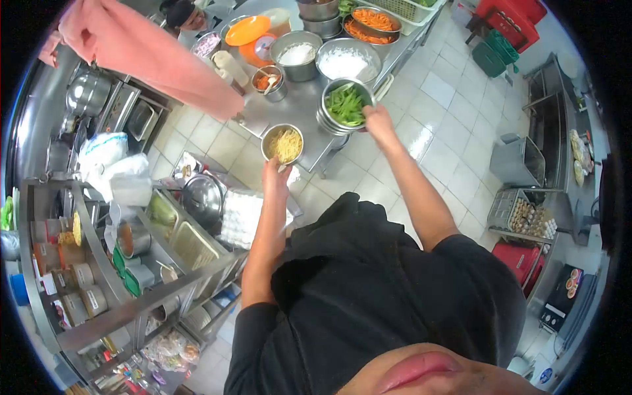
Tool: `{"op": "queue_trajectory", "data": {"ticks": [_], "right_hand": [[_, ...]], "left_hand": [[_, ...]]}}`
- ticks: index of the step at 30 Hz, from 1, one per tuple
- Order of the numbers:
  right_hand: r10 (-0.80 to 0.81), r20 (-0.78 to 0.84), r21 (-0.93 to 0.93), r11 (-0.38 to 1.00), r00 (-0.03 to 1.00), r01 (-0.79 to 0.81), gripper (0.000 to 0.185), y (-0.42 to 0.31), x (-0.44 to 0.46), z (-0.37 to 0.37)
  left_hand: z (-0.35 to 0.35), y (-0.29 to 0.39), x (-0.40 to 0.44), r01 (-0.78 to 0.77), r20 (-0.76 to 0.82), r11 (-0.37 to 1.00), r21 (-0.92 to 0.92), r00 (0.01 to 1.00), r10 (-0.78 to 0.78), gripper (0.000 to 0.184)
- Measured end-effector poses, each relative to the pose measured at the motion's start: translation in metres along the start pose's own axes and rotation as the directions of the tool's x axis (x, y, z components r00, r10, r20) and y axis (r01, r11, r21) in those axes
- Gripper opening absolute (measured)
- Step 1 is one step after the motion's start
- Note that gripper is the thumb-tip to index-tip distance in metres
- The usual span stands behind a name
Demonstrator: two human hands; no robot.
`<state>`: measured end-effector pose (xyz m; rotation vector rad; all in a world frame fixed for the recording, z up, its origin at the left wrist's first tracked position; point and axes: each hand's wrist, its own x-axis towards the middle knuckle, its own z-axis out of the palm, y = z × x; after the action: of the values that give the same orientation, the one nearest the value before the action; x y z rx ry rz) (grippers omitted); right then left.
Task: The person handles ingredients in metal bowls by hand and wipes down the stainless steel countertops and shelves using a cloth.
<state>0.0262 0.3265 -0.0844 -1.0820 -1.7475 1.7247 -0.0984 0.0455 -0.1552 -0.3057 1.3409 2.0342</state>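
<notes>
My left hand is closed on the near rim of a small metal bowl that holds yellow shreds. To the right, my right hand grips the side of a metal bowl with cut green vegetables in it. That bowl sits on top of other stacked bowls at the corner of the steel table. The small bowl is held near the table's front edge. My fingers are partly hidden behind both bowls.
Pots of white powder, a pot with orange contents and bowls of orange shreds stand farther back. A pink cloth hangs at upper left. A person is behind the table. Shelving flanks the left.
</notes>
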Motion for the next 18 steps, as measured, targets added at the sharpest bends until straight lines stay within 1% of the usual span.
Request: {"op": "queue_trajectory", "data": {"ticks": [1,2,3,4,6,7,8,10,11,14,15,16,18], "right_hand": [[-0.005,-0.011,-0.041,0.999,1.0,0.005,0.032,-0.003,-0.005,-0.005],[-0.102,0.011,-0.163,0.981,0.995,0.102,0.031,-0.006,0.004,-0.015],[-0.188,0.059,-0.273,0.942,0.98,0.197,0.03,-0.012,0.009,-0.018],[-0.151,0.081,-0.175,0.971,0.985,0.164,0.031,-0.035,-0.004,-0.012],[-0.056,0.128,0.013,0.998,0.99,0.055,0.034,-0.096,-0.024,0.0],[-0.005,0.144,0.103,0.995,0.99,-0.01,0.035,-0.117,-0.032,0.006],[-0.023,0.189,0.096,0.995,0.982,0.005,0.037,-0.124,-0.03,0.012],[-0.064,0.259,0.093,0.995,0.964,0.041,0.041,-0.134,-0.028,0.023],[-0.066,0.186,0.127,0.991,0.98,0.043,0.041,-0.138,-0.035,0.035],[-0.021,0.224,0.024,1.0,0.974,0.016,0.041,-0.13,-0.031,0.068],[-0.003,0.254,-0.029,1.0,0.967,0.01,0.039,-0.118,-0.023,0.079],[-0.04,0.239,-0.056,0.997,0.97,0.054,0.042,-0.088,-0.003,0.092],[0.007,0.217,-0.248,0.968,0.976,0.048,0.055,-0.066,-0.003,0.117]], "left_hand": [[0.002,-0.004,0.007,-0.002,-0.003,1.0,-0.015,1.0,0.002,0.046],[-0.003,-0.007,0.012,-0.007,-0.026,1.0,-0.029,1.0,0.006,0.044],[-0.002,-0.01,0.016,-0.027,0.008,0.998,-0.051,1.0,0.027,0.043],[0.003,-0.012,0.021,-0.047,0.036,0.996,-0.076,0.998,0.049,0.042],[0.02,-0.007,0.024,0.011,-0.016,0.996,-0.086,1.0,-0.013,0.038],[0.025,-0.005,0.025,0.007,0.034,0.996,-0.089,0.999,-0.004,0.048],[0.033,0.0,0.024,0.0,0.099,0.996,-0.091,0.995,0.009,0.059],[0.046,0.008,0.013,-0.003,0.087,0.995,-0.099,0.996,0.011,0.062],[0.05,0.011,0.01,-0.002,0.087,0.995,-0.1,0.996,0.011,0.063],[0.048,0.012,0.014,-0.014,0.151,0.996,-0.092,0.988,0.027,0.068],[0.047,0.012,0.014,0.001,0.132,0.995,-0.105,0.991,0.013,0.068],[0.048,0.015,0.011,0.015,0.113,0.993,-0.117,0.994,-0.002,0.068],[0.047,0.019,0.01,0.028,0.097,0.99,-0.14,0.995,-0.014,0.068]]}}
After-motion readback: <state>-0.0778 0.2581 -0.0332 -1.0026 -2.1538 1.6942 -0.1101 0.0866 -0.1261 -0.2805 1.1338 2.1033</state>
